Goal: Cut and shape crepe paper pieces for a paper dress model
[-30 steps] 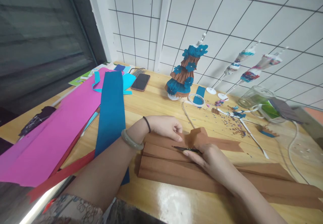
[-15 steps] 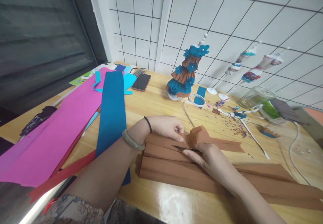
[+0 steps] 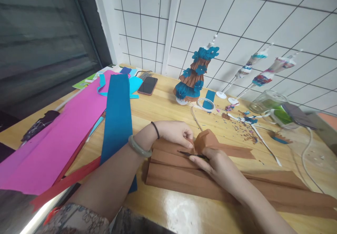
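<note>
My left hand point(image 3: 177, 134), closed in a pinch, grips the edge of a sheet of brown crepe paper point(image 3: 171, 160) that lies folded on the table. My right hand point(image 3: 217, 162) is closed round a pair of dark scissors point(image 3: 187, 153); its handles are hidden in the fingers. The pointed blades lie low over the paper, just below my left fingertips, aimed left. Between the hands a partly severed strip of brown paper point(image 3: 206, 138) curls up, and its loose end stretches right.
Left of my hands lie blue paper point(image 3: 117, 111), pink paper point(image 3: 76, 121) and a phone point(image 3: 147, 85). Behind stand a decorated dress form point(image 3: 193, 72) and two white stands with painted figures. Right are a tape roll point(image 3: 206, 104), paper scraps, a glass jar point(image 3: 268, 100) and a cable.
The scissors have shifted slightly left along the brown paper with my right hand. The curled strip has folded up a little more. My left hand keeps its pinch.
</note>
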Demonstrator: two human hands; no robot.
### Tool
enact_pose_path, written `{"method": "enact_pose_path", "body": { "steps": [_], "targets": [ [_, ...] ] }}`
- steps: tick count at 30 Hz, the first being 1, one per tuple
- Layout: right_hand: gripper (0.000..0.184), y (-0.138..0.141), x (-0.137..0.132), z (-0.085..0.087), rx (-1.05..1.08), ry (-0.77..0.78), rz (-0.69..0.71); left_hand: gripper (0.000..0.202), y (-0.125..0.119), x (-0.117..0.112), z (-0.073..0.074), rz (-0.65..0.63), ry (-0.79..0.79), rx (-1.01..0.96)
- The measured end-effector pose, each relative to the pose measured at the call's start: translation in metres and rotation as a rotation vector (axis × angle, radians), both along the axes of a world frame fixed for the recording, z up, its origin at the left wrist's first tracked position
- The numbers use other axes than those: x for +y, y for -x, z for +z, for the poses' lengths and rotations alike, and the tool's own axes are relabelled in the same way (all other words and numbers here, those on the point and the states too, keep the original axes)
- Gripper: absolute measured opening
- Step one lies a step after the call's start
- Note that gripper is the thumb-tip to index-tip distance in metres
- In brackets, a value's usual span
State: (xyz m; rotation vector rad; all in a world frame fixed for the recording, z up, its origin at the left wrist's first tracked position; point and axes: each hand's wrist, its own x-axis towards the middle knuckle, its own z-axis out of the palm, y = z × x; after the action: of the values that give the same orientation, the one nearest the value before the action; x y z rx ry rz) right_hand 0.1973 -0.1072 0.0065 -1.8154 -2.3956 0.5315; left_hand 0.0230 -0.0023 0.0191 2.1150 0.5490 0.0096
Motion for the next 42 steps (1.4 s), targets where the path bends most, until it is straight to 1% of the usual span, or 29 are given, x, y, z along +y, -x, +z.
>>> {"method": "enact_pose_path", "body": {
  "steps": [7, 11, 18, 25, 32, 36, 40, 42],
  "targets": [
    [0.045, 0.000, 0.001, -0.002, -0.002, -0.003, 0.003, 0.013, 0.001, 0.000, -0.002, 0.003, 0.037, -0.018],
    [0.045, 0.000, 0.000, -0.002, -0.004, -0.005, 0.003, 0.013, 0.001, 0.001, -0.001, -0.005, 0.024, -0.021],
    [0.035, 0.005, 0.000, 0.001, 0.052, -0.073, 0.034, 0.013, 0.001, 0.000, 0.000, -0.010, -0.001, -0.025],
    [0.030, 0.007, 0.001, 0.004, 0.080, -0.073, 0.036, 0.015, 0.001, 0.000, -0.001, -0.001, -0.011, -0.038],
    [0.034, 0.007, 0.001, 0.001, 0.051, -0.058, 0.025, 0.015, 0.000, 0.000, -0.001, -0.010, -0.008, -0.040],
    [0.035, 0.007, 0.000, 0.000, 0.090, -0.008, 0.007, 0.017, 0.005, 0.000, 0.004, -0.008, 0.019, 0.004],
    [0.034, 0.007, 0.000, 0.000, 0.135, 0.018, 0.002, 0.028, 0.017, 0.004, 0.010, 0.022, 0.030, 0.137],
    [0.034, 0.007, 0.000, 0.000, 0.145, 0.014, 0.010, 0.026, 0.022, 0.007, 0.011, 0.040, 0.054, 0.161]
  ]
}}
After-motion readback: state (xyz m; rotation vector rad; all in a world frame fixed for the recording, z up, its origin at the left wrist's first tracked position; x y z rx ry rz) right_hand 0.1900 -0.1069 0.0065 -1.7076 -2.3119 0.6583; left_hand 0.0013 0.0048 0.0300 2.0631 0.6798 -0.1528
